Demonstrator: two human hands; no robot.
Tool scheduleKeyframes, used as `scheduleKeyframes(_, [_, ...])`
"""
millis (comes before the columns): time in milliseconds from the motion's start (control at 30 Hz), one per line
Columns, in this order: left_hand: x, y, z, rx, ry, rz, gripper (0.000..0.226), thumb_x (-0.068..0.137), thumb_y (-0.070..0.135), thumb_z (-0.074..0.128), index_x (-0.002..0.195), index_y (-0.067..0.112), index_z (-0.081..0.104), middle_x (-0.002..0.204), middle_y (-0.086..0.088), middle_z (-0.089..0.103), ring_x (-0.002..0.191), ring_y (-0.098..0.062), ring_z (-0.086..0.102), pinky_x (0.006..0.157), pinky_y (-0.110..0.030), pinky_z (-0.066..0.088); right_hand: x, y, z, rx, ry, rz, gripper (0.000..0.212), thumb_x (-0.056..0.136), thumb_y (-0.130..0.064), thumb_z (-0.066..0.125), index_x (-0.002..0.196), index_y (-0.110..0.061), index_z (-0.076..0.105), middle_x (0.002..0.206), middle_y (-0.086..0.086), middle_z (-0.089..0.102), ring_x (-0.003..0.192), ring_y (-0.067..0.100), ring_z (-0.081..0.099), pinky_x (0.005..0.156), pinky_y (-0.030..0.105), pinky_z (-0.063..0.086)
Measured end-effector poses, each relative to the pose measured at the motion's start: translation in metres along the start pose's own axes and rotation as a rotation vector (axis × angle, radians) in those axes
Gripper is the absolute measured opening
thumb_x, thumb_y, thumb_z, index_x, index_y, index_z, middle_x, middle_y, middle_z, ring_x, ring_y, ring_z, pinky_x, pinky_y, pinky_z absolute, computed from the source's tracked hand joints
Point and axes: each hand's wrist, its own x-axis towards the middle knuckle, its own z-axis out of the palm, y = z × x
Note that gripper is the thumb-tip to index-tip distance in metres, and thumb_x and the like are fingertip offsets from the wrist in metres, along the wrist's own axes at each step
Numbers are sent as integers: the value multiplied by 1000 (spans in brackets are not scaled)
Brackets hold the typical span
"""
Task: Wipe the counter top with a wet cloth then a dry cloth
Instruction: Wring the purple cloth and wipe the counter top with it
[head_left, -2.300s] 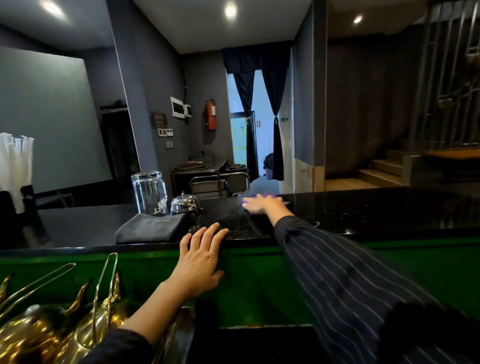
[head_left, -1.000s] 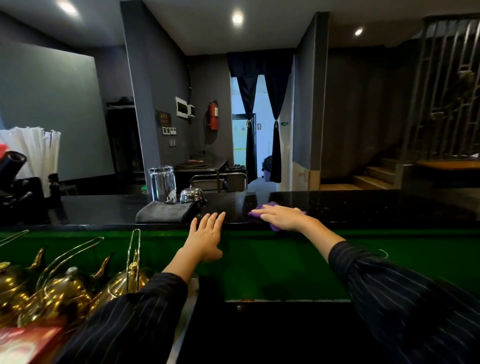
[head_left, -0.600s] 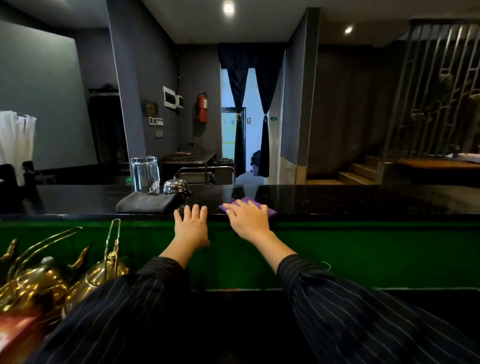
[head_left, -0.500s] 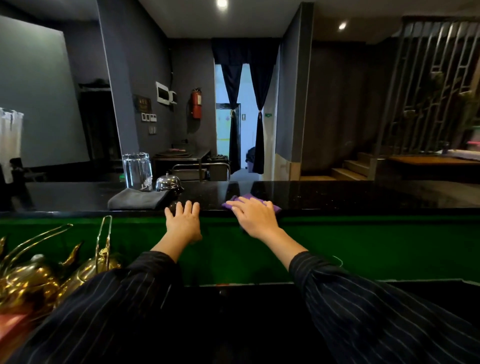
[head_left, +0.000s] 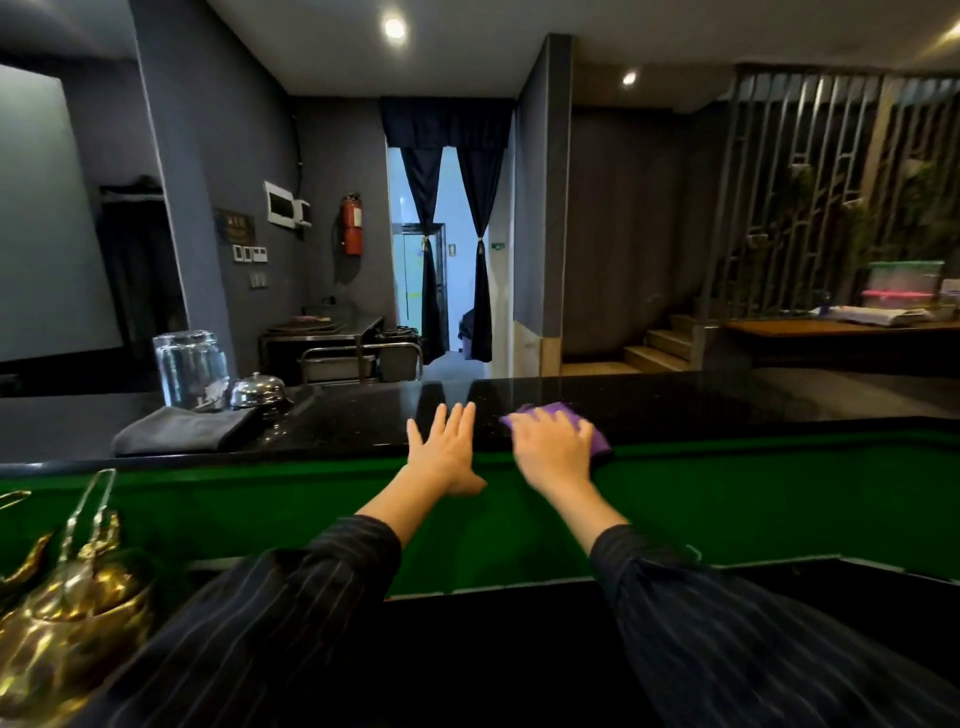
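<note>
The purple cloth (head_left: 597, 439), soft and rumpled, lies at the near edge of the glossy, speckled black tabletop (head_left: 727, 400). The right hand (head_left: 553, 447) presses it flat, its fingers roughly straight though blurred. Just beside it at nine o'clock the left hand (head_left: 441, 452) rests flat, fingers straight and close together, holding nothing. This is probably the wet wipe under way, though dampness cannot be seen. The dry pass looks not yet begun: a folded grey cloth (head_left: 182, 434), thick and matte, lies untouched farther toward nine o'clock, with a clear glass (head_left: 189, 369) and a domed metal bell (head_left: 258, 389) behind it.
</note>
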Motion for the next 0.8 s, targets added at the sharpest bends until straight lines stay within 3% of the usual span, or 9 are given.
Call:
scheduleKeyframes(100, [18, 44, 0, -31, 19, 48, 101, 84, 30, 58, 148, 14, -19, 160, -6, -11, 147, -25, -14, 113, -60, -5, -14, 14, -6, 89, 20, -195, 37, 102, -37, 31, 125, -36, 60, 134, -15, 57, 129, 14, 46, 105, 44, 25])
scheduleKeyframes(167, [27, 63, 2, -27, 26, 57, 104, 83, 28, 60, 148, 16, -20, 160, -6, -9, 147, -25, -12, 113, -60, -5, -10, 52, -10, 103, 24, -216, 37, 102, -39, 30, 126, -42, 58, 136, -20, 55, 131, 9, 45, 105, 40, 24])
scheduleKeyframes(267, [37, 75, 8, 2, -25, 64, 105, 82, 34, 66, 150, 21, -14, 161, -3, -4, 148, -25, -5, 113, -61, -3, 6, 129, -21, 83, 15, -80, 40, 101, -42, 25, 128, -50, 54, 136, -24, 53, 129, 6, 45, 104, 39, 25])
scheduleKeyframes(400, [42, 78, 10, -22, 3, 53, 93, 75, 36, 70, 149, 27, 15, 159, 0, 18, 146, -25, 16, 113, -61, 12, 35, 214, -48, 28, -22, 179, 42, 102, -34, 25, 127, -39, 58, 134, -12, 57, 125, 17, 50, 102, 46, 29])
scheduleKeyframes(533, [65, 86, -14, -189, -61, -64, 64, 65, 52, 71, 119, 25, 50, 131, -7, 56, 119, -30, 52, 103, -53, 38, 57, 214, -57, -85, -148, 343, 41, 97, -28, 33, 126, -20, 61, 136, 7, 57, 125, 33, 49, 107, 52, 26])
scheduleKeyframes(633, [85, 110, -17, -244, 100, -155, 49, 76, 60, 58, 105, 21, 60, 121, -8, 61, 116, -31, 53, 104, -57, 35, 48, 182, -43, -56, -129, 49, 41, 98, -30, 31, 128, -30, 60, 136, 3, 57, 126, 31, 49, 106, 54, 27])
scheduleKeyframes(700, [95, 131, -6, -184, 163, -137, 48, 87, 59, 45, 119, 26, 58, 130, -5, 57, 127, -30, 45, 106, -65, 25, 35, 171, -37, 44, -97, -131, 43, 100, -34, 27, 130, -38, 58, 136, -6, 56, 127, 24, 47, 106, 51, 26])
scheduleKeyframes(800, [104, 149, 12, -117, 84, -67, 50, 95, 56, 25, 141, 39, 37, 151, 2, 36, 141, -24, 28, 109, -67, 15, 39, 188, -44, 98, -171, -194, 44, 101, -37, 25, 137, -44, 51, 143, -12, 51, 131, 19, 44, 107, 51, 25])
